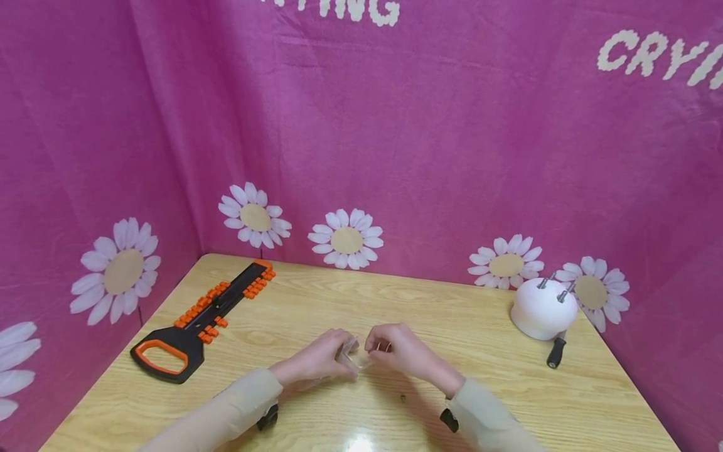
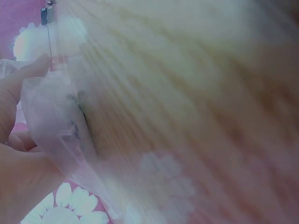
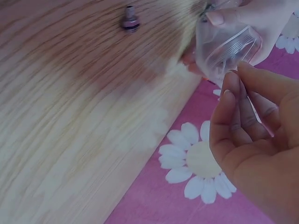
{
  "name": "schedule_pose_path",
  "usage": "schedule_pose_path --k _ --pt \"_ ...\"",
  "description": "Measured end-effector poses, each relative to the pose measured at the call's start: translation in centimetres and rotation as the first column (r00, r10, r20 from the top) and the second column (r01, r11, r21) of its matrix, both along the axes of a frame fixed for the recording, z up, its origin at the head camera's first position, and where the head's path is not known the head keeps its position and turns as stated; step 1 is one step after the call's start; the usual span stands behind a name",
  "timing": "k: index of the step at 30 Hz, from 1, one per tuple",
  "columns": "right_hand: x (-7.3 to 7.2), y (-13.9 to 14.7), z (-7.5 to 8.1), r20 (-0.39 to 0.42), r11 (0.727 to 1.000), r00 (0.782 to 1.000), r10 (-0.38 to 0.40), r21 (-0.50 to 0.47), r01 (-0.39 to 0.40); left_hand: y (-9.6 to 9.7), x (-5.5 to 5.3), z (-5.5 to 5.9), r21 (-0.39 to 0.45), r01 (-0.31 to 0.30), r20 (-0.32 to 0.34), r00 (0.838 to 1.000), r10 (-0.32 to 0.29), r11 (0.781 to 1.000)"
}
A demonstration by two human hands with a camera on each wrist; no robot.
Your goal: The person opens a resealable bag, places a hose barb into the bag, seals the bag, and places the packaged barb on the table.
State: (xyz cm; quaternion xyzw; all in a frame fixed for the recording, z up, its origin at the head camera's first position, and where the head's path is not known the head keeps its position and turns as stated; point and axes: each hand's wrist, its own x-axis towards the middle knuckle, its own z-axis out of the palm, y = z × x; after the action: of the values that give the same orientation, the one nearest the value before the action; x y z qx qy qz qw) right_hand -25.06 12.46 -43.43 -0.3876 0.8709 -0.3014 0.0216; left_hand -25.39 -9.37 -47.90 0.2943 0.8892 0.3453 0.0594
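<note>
Clear bag (image 3: 232, 47) gripped by left hand (image 1: 316, 359). Right hand (image 1: 405, 353) pinched beside it; contents unclear. "CRYI" read on curtain (image 1: 429, 132) beyond.

Clear bag (image 1: 353, 360) in left hand (image 1: 319, 358)

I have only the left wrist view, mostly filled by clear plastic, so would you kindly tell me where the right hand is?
Observer: In the head view, the right hand is close beside the plastic bag in the left hand.

Operator: Thank you; would you also tell me whether anything lies on the person's left side of the table?

Observer: Yes, the head view shows a black holder with orange clips lying there.
</note>
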Motion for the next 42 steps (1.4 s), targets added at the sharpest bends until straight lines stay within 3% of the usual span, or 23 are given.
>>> schedule_pose_path --k 15,23,28,42 --pt "2.1 4.5 -1.4 0.055 0.998 0.998 0.007 0.07 -0.011 0.0 0.1 0.1 -0.003 -0.021 0.019 1.0 0.021 1.0" --pt "3.3 5.8 -2.1 -0.02 0.995 0.997 0.078 0.065 -0.076 0.0 0.2 0.0 0.001 -0.007 -0.005 1.0 0.007 1.0" --pt "3.4 6.1 -2.6 -0.005 0.992 0.994 0.105 0.075 -0.104 0.0 0.3 0.0 0.003 -0.003 -0.01 1.0 0.003 1.0" --pt "3.4 6.0 -3.0 -0.087 0.991 0.99 0.112 0.086 -0.105 -0.1 0.2 0.0 -0.002 -0.007 -0.001 1.0 0.007 1.0"
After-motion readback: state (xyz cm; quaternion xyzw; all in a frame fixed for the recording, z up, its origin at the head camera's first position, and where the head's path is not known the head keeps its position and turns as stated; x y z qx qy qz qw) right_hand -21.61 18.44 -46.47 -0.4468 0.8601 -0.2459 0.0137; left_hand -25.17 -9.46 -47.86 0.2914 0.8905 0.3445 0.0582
